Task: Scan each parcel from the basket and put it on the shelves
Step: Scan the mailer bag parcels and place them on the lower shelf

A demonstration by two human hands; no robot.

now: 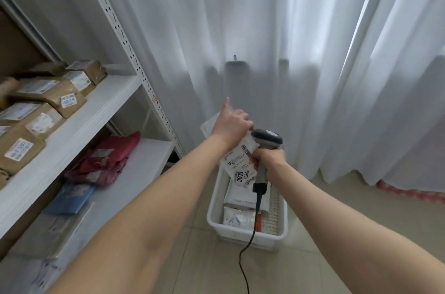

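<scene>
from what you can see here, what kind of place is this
Probably a parcel storeroom: white metal shelves of labelled brown cardboard parcels, a grey corded barcode scanner, a white plastic basket of packets.

Left hand [232, 128] reaching forward, pinching parcel [237, 165], index finger [226, 104] raised; right hand [270, 157] gripping scanner [267, 138].

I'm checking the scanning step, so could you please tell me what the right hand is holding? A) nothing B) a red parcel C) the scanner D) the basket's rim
C: the right hand grips the handle of the scanner, its head next to the white parcel that the left hand holds above the basket.
</scene>
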